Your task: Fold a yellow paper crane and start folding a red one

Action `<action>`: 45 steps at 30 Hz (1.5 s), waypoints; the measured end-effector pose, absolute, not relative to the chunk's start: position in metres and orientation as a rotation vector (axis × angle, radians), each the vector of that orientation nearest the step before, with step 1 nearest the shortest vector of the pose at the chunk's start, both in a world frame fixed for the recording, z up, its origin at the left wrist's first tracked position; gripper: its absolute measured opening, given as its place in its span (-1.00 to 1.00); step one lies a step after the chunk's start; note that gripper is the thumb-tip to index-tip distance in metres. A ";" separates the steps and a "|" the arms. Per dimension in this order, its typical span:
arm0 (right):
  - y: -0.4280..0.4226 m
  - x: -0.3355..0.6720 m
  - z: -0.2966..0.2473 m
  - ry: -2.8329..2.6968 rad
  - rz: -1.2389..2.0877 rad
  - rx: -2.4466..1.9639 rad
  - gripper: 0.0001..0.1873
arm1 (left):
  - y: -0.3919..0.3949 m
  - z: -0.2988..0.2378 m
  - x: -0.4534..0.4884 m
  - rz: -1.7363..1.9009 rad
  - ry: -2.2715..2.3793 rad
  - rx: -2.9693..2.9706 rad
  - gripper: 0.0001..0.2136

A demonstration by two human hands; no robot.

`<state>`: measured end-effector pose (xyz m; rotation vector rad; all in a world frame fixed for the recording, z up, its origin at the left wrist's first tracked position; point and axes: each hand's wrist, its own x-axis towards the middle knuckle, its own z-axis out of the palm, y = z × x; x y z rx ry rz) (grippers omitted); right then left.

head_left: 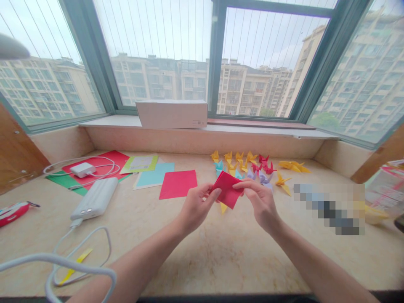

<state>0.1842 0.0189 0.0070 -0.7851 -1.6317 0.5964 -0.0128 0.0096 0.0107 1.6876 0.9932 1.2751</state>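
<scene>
A folded red origami paper (227, 191) is held up above the counter between my two hands, its layers showing at the upper edge. My left hand (200, 204) pinches its left corner between thumb and fingers. On the opposite side, my right hand (257, 200) grips the right edge, fingers closed on it. Behind the paper stand several folded paper cranes (240, 162) in yellow, red, blue and lilac, some partly hidden by it. A flat red sheet (178, 184) lies left of my hands, beside a light blue sheet (156, 174).
At the left, a white power bank (95, 198) and white cable (109, 248) lie near a charger (82, 169) on red and green sheets. A white box (172, 114) stands on the window sill. Larger yellow folded pieces (294, 166) and a blurred-out object (330, 209) are at right.
</scene>
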 end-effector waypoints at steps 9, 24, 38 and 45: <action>0.027 0.180 -0.004 -1.513 0.887 -0.803 -0.61 | 0.002 0.013 -0.011 1.116 0.855 1.595 -0.70; 0.011 0.175 0.001 -1.843 0.756 -0.796 -0.74 | 0.017 0.013 -0.013 1.539 0.951 1.170 -0.65; 0.022 0.185 0.001 -2.027 0.170 -0.625 -0.68 | 0.015 0.016 -0.015 1.406 0.743 1.143 -0.62; 0.016 0.183 -0.006 -2.069 -0.281 -0.672 -0.70 | 0.012 0.013 -0.008 1.307 0.533 1.054 -0.65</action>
